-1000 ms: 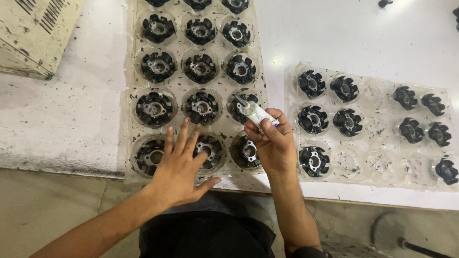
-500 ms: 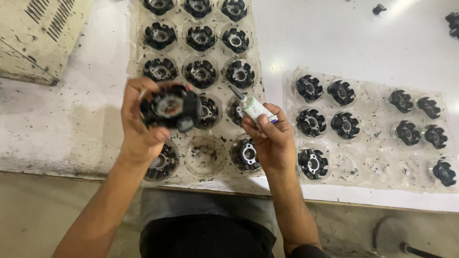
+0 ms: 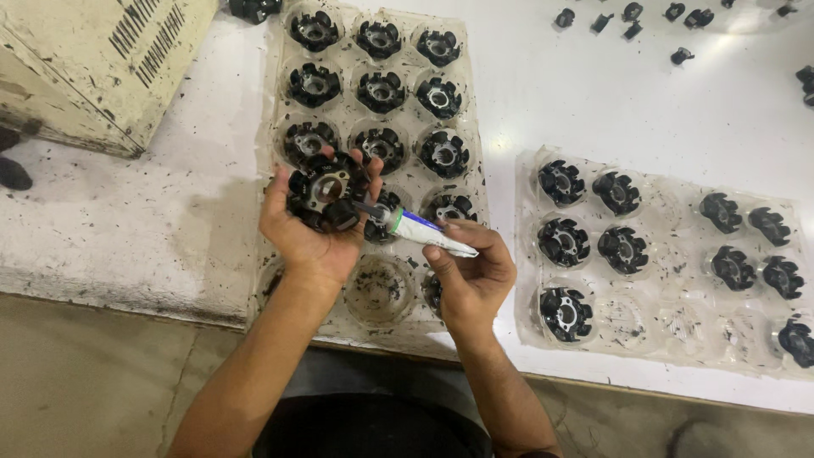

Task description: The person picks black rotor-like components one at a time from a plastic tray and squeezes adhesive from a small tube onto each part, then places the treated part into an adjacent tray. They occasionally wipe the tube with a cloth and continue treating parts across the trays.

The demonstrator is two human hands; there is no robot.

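Since half a second ago left hand [image 3: 315, 227] has lowered slightly, black ribbed round part [image 3: 325, 191] now tilted toward right hand [image 3: 469, 276]. Left fingers clamped around the part, held above clear plastic tray [image 3: 275, 127]. Right fingers pinched on small white tube [image 3: 421, 229], nozzle touching the part's rim. One empty tray pocket [image 3: 379, 290] sits just below the hands.

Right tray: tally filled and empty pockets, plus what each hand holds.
Pockets holding a black part: 10
Empty pockets: 5
Held black part in left hand: 1
White tube in right hand: 1
Total pockets in right tray: 15
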